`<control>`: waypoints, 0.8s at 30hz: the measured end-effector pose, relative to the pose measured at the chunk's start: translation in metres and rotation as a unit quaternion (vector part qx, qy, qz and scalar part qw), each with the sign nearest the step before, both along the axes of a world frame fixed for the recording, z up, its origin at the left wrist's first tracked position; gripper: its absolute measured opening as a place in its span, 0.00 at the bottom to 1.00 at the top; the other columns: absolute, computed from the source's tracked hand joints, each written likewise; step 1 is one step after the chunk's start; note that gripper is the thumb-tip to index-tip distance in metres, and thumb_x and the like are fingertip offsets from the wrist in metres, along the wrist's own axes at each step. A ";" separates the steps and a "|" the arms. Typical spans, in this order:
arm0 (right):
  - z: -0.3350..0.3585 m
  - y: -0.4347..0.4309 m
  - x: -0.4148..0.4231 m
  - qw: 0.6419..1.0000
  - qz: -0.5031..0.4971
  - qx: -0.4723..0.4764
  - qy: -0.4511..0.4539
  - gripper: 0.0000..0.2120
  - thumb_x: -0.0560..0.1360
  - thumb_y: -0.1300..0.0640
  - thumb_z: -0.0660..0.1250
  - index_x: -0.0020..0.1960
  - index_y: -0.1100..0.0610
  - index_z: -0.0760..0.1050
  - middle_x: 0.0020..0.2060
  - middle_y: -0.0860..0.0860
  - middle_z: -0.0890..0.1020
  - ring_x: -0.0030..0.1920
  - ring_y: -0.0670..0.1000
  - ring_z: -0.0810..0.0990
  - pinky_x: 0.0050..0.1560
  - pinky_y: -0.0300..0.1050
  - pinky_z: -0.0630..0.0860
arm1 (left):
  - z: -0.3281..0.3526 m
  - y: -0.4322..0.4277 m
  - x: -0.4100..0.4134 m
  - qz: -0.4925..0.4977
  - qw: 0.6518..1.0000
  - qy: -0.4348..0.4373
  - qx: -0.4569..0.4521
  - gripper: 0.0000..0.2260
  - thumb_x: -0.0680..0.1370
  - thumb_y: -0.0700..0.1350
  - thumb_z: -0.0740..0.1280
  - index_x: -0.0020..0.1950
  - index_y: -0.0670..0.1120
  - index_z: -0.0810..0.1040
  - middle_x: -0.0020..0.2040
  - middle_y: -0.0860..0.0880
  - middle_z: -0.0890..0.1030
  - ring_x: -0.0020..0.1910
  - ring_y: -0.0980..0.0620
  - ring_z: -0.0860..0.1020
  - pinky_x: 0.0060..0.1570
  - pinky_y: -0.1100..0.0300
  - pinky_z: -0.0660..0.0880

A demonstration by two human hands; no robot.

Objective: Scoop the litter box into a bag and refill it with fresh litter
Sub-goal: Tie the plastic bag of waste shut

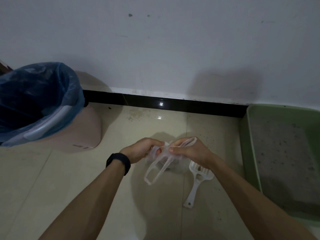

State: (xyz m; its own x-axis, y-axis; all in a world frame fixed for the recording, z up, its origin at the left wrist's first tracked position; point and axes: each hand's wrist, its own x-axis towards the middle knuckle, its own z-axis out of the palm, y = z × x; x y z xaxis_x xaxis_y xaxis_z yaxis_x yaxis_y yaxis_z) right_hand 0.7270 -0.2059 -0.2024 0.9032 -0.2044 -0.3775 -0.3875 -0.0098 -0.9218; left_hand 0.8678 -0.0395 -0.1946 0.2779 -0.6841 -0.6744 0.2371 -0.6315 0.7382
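left hand (141, 149) and right hand (187, 151) both pinch the thin plastic bag (166, 160) above the floor, beside the scoop (197, 177). film is light, limp, tear-prone; grip it at the handle loops.

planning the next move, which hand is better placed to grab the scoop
Probably the right hand: the scoop lies on the floor close by it, on the litter box side. The left hand is farther off; both grip the bag.
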 end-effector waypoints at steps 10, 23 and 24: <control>-0.016 0.019 0.009 0.921 -0.032 -0.389 -0.024 0.04 0.77 0.53 0.67 0.50 0.51 0.73 0.45 0.48 0.75 0.43 0.48 0.74 0.39 0.32 0.65 | 0.008 -0.005 -0.008 -0.034 0.999 -0.012 0.016 0.28 0.82 0.61 0.52 0.48 0.40 0.82 0.48 0.38 0.82 0.52 0.42 0.81 0.66 0.46 0.71; -0.020 0.027 0.000 0.948 -0.133 -0.285 -0.051 0.06 0.75 0.48 0.69 0.42 0.48 0.74 0.36 0.45 0.77 0.36 0.43 0.76 0.37 0.42 0.73 | -0.003 -0.010 -0.020 0.131 0.991 -0.022 -0.031 0.14 0.80 0.57 0.64 0.63 0.56 0.80 0.54 0.49 0.85 0.51 0.50 0.84 0.49 0.56 0.81; -0.019 0.029 0.000 0.953 -0.135 -0.267 -0.055 0.06 0.75 0.47 0.69 0.43 0.48 0.75 0.38 0.44 0.79 0.38 0.43 0.77 0.39 0.41 0.75 | -0.004 -0.012 -0.022 0.154 0.987 -0.012 -0.041 0.15 0.80 0.57 0.64 0.65 0.56 0.79 0.56 0.49 0.84 0.52 0.50 0.84 0.45 0.59 0.81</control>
State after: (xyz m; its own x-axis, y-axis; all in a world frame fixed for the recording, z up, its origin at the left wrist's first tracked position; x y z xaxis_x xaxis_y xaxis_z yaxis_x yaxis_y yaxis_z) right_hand 0.7271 -0.1768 -0.2216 0.8182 -0.5716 -0.0613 -0.3444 -0.4019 -0.8485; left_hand 0.8456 -0.0513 -0.1982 0.4968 -0.6162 -0.6112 0.3898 -0.4708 0.7915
